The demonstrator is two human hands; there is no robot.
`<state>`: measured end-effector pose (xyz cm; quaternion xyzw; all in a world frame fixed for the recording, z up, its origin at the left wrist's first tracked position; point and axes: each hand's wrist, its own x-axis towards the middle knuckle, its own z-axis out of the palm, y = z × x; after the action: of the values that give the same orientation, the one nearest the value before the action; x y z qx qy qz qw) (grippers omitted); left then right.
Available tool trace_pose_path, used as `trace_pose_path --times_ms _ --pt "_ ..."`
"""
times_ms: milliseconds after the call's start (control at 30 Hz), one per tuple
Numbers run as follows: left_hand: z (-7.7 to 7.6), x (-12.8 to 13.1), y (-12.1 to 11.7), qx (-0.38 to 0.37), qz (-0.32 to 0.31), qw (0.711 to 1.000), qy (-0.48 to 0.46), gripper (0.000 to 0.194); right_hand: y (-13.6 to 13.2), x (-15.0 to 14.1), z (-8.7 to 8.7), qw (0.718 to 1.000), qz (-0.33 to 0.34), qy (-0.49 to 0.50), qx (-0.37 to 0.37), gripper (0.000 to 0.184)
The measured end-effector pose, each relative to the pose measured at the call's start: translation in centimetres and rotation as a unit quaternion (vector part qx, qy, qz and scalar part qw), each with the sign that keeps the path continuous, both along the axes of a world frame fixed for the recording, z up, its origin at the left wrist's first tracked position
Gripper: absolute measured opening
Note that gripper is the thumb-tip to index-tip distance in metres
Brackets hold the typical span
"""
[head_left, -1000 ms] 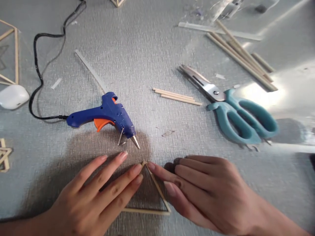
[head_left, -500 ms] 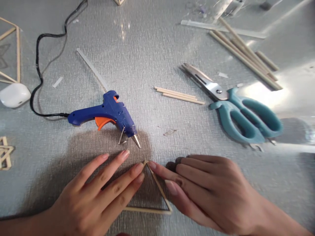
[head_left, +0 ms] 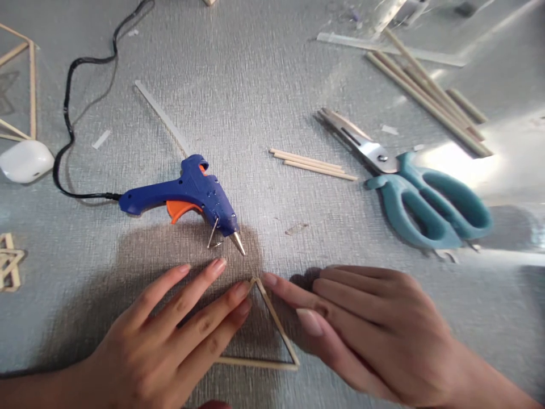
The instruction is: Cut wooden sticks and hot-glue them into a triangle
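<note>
A triangle of thin wooden sticks (head_left: pixel 279 326) lies flat on the table in front of me, its apex pointing away. My left hand (head_left: pixel 170 335) covers most of its left side. The thumb and index finger there close on the stick just below the apex, while the other fingers spread out. My right hand (head_left: pixel 374 329) holds nothing. Its index finger points at the apex with a small gap, the thumb stands apart and the remaining fingers are curled. Just beyond the apex, a blue glue gun (head_left: pixel 200 196) with an orange trigger rests on its wire stand, nozzle towards the triangle.
Thin sticks (head_left: pixel 315 165) lie mid-table beside teal-handled scissors (head_left: pixel 430 193). Several thicker wooden rods (head_left: pixel 426 94) and a clear glue stick (head_left: pixel 392 50) are at the back right. To the left are a black cord (head_left: pixel 68 108), a white case (head_left: pixel 28 162), a wooden frame (head_left: pixel 32 91) and a small wooden star (head_left: pixel 9 262).
My right hand has drawn slightly to the right, its index fingertip leaving the apex of the triangle. My left hand stays on the stick. The whole view has shifted a little.
</note>
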<state>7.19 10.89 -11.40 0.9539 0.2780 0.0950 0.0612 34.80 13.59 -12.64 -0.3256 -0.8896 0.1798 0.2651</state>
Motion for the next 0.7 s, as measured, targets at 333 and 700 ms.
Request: trace_pose_path --times_ms 333,700 --pt "-0.2 0.1 -0.3 -0.004 0.012 1.000 -0.018 0.059 1.5 -0.8 0.7 0.998 -0.017 0.009 -0.055 0.029" --pt "-0.2 0.4 -0.2 0.007 0.019 1.000 -0.016 0.060 1.5 -0.7 0.8 0.997 -0.002 0.002 -0.073 0.033"
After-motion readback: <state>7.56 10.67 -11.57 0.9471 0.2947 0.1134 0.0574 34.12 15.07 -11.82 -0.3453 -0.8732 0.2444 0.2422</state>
